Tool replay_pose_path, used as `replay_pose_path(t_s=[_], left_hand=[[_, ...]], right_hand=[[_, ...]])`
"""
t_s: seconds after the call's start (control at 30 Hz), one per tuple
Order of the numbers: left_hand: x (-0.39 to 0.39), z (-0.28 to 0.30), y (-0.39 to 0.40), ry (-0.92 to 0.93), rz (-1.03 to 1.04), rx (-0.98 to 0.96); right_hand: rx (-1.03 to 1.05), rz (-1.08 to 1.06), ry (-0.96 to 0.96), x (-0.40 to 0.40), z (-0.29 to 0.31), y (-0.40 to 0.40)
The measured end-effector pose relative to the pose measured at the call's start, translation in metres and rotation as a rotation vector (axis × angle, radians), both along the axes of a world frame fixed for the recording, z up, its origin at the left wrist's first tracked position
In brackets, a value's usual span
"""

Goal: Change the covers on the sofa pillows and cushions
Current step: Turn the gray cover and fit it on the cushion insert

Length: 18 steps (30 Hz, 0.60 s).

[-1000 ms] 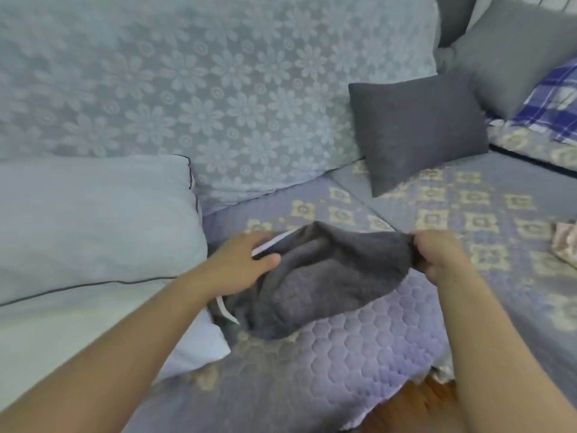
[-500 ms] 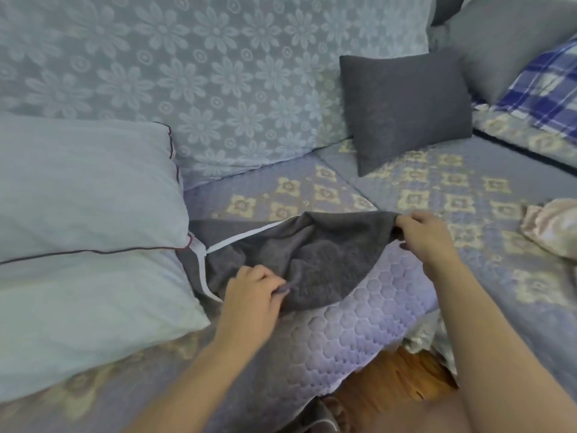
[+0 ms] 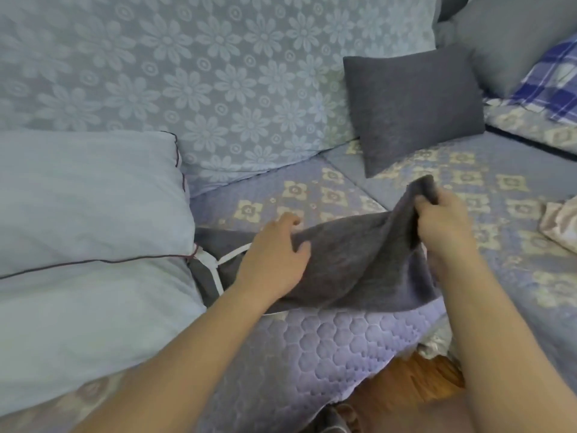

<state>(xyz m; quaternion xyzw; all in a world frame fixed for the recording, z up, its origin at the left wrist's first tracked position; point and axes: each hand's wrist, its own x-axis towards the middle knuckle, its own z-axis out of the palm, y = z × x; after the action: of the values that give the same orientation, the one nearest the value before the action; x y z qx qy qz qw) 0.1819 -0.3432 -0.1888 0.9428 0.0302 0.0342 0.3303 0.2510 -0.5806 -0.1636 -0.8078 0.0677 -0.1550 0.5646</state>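
Gripping: right hand [image 3: 443,228], right of centre, pinches one corner of the grey cover [image 3: 352,267] and lifts it clear of the seat.
Left hand: left hand [image 3: 274,257], at centre, lies on the cover's left part with thumb and fingers curled over a fold of the cloth; how firm the hold is, I cannot tell.
Cover: limp and empty, draped across the quilted seat [image 3: 327,345], its white-edged opening [image 3: 218,270] at left, touching the pale pillow [image 3: 87,239].
Pillow: bare, filling the left of the frame, leaning on the flowered backrest [image 3: 218,73].
Others: a grey cushion [image 3: 412,104] already covered, upper right, well apart from the hands.
Risk, opening: the mouth is bunched under the left forearm; pulling on the wrong layer would likely leave the cover twisted or inside out.
Risk, grip: a one-corner pinch may slip and drop the cloth toward the floor [image 3: 412,385] at lower right.
Risk, fit: the pillow looks much larger than the cover; forcing it could strain the seam.
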Motion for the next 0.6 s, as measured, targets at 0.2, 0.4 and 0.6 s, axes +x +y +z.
replay_pose_path(t_s=[0.2, 0.4, 0.6], left_hand=[[-0.022, -0.099, 0.091, -0.139, 0.384, 0.613], [0.008, -0.086, 0.093, -0.138, 0.318, 0.555], [0.023, -0.089, 0.101, -0.076, 0.305, 0.649]], right_hand=[[-0.001, -0.441, 0.314, 0.038, -0.049, -0.074], [-0.658, -0.062, -0.146, -0.001, -0.041, 0.008], [-1.021, 0.673, 0.066, -0.023, -0.079, 0.099]])
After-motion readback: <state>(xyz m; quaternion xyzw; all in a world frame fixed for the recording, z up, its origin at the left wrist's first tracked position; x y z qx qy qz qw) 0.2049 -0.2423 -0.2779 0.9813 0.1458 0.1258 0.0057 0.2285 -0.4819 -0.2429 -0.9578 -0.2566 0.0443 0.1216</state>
